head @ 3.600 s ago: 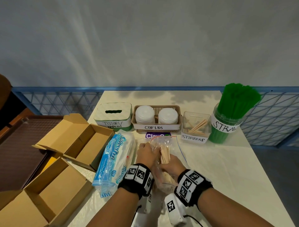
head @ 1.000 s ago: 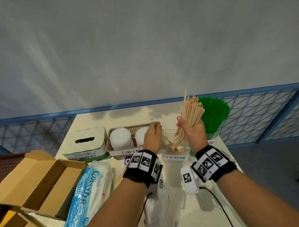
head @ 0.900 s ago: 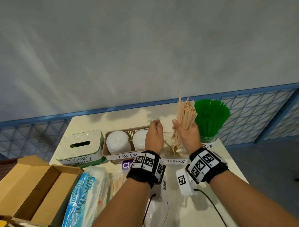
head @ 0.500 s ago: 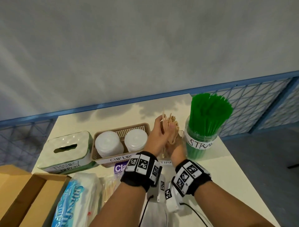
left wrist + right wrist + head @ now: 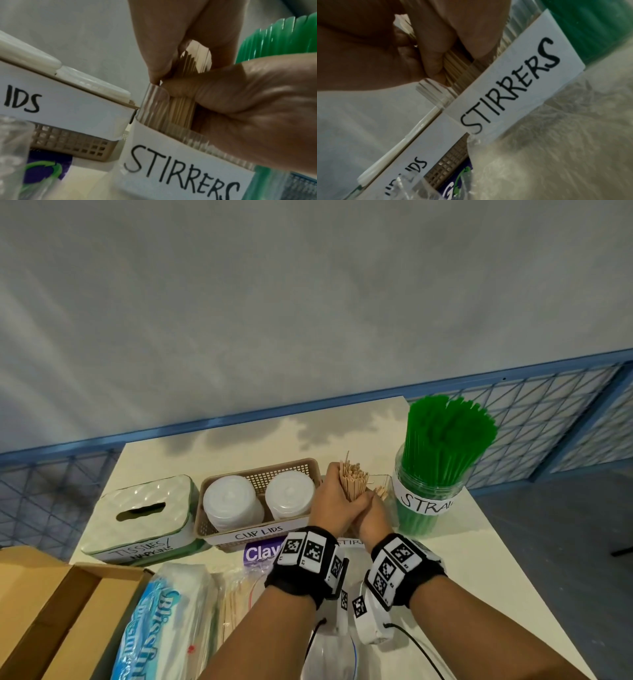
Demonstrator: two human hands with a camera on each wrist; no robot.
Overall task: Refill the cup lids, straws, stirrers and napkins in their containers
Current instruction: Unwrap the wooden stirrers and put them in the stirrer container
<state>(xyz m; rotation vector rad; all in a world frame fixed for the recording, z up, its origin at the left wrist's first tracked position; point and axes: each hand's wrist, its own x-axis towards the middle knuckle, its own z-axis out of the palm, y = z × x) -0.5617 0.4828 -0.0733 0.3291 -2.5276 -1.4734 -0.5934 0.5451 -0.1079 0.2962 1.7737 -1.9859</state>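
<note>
Surface (image 5: pixel 428 570): pale top set against a grey wall, carrying a row of labelled containers along its far part.
Boxes (image 5: pixel 51 611): open brown cardboard, at the near left corner.
Napkin pack (image 5: pixel 161 631): blue-printed plastic pack lying just right of the boxes, near the front edge.
Tissue box (image 5: pixel 144 515): white and green, slot on top, labelled "TISSUES/NAPKINS", leftmost in the row.
Lid basket (image 5: pixel 301 467): tan mesh, labelled "CUP LIDS", just right of the tissue box; two stacks of white lids (image 5: pixel 233 505) stand in it side by side.
Straw jar (image 5: pixel 424 508): clear, rightmost in the row, packed with upright green straws (image 5: pixel 445 440) that fan out above its rim.
Stirrer box (image 5: pixel 180 166): clear, with a white "STIRRERS" label, between the lid basket and the straw jar, touching or nearly touching the basket.
Bag (image 5: pixel 236 601): clear plastic with a few wooden sticks inside, lying beside the napkin pack.
Left hand (image 5: pixel 330 505): grip wrapped round the stirrers from the left, fingers (image 5: pixel 154 40) pressed against the bundle.
Right hand (image 5: pixel 371 515): grip curled round the same bundle lower down, thumb (image 5: pixel 188 89) across its front, at the box rim.
Stirrers (image 5: pixel 352 484): one upright wooden bundle held by both hands; its lower ends are inside the stirrer box, its tops stick out above the left hand.
</note>
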